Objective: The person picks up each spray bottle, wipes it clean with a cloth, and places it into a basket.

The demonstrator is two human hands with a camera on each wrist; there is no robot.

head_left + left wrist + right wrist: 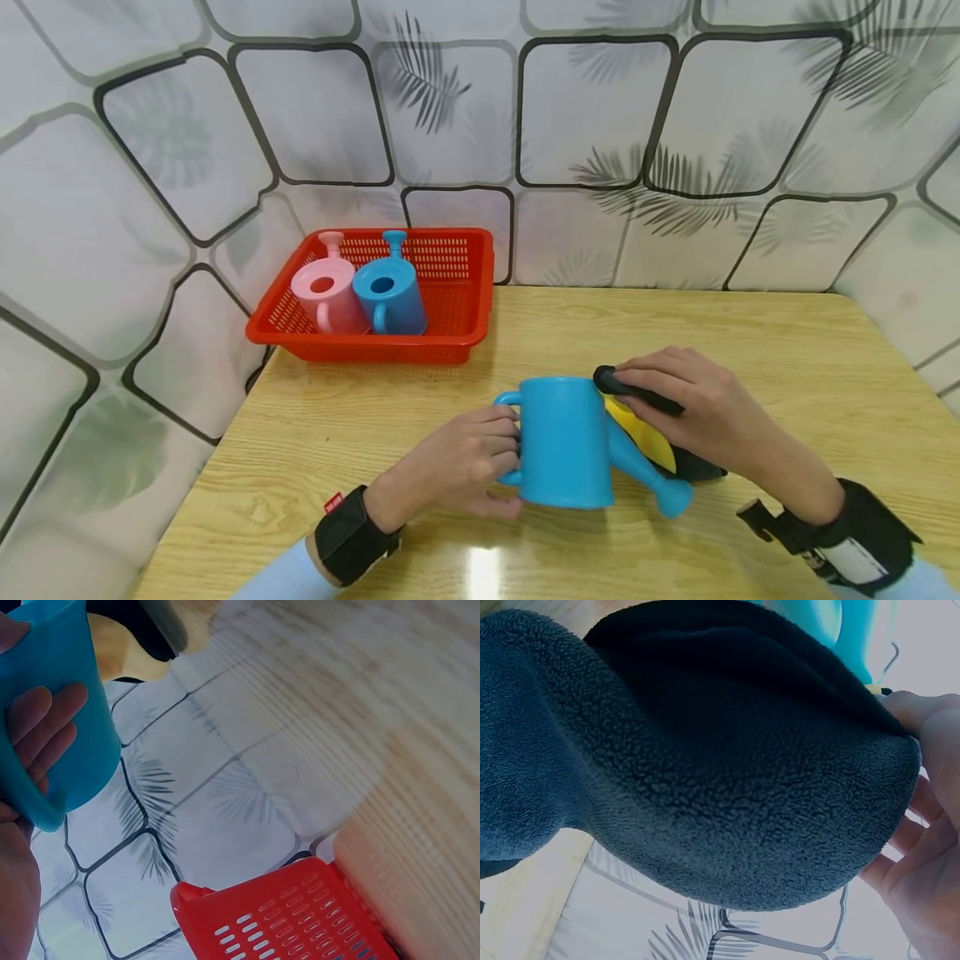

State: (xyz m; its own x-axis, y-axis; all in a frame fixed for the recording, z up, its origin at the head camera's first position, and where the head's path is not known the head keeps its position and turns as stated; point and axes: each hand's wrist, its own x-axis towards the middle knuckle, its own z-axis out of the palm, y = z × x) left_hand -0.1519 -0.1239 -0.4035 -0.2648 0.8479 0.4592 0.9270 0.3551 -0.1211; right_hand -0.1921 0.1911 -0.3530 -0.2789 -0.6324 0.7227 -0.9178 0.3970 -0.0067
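My left hand [472,458] grips a blue toy watering can [566,442] by its handle, fingers passing between handle and body in the left wrist view. The can is held over the table, its spout [645,467] slanting down to the right. My right hand [697,400] pinches a fuzzy cloth, dark grey on one face and yellow [648,437] on the other. A folded edge of this cloth lies against the can's upper right side. In the right wrist view the grey cloth [742,795] hangs from the fingers and hides part of the can.
A red plastic basket [390,348] with slotted walls stands at the back left of the wooden table [720,342]. A pink watering can [330,300] and another blue watering can [393,300] stand inside it. A patterned wall covering [592,117] rises behind the table.
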